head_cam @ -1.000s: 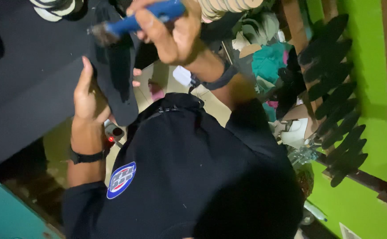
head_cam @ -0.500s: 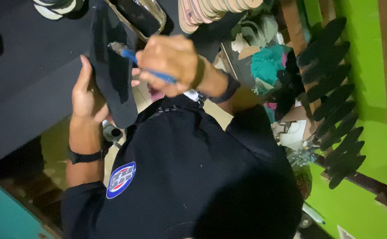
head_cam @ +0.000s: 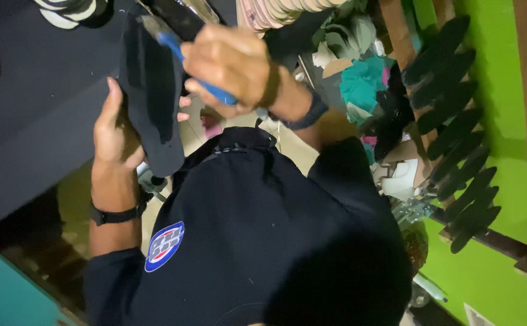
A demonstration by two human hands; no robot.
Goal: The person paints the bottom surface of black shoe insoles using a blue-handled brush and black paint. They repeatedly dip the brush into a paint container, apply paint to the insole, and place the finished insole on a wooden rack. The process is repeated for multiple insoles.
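The left hand (head_cam: pixel 114 134) holds a black sole (head_cam: pixel 152 96) from behind — the thumb lies up along its left edge, and fingertips (head_cam: pixel 183 108) peek out past its right edge, so the fingers are wrapped around it and pressed on its back. The sole stands almost upright in the view, long way running from top to bottom, with the round end low, near the wrist and its black band (head_cam: pixel 115 214). The right hand (head_cam: pixel 230 66) is just to the right of the sole and a bit higher. Its fingers are curled tight around the blue handle of a brush (head_cam: pixel 182 51). The brush slants up and to the left from the fist, and its pale tip sits on the top part of the sole — so the brush crosses the sole at a slant, not along it. Both hands are close together, above a dark cap (head_cam: pixel 257 235). Flat black shapes (head_cam: pixel 456 139) lean on the green wall (head_cam: pixel 492 265), well apart from the hands.
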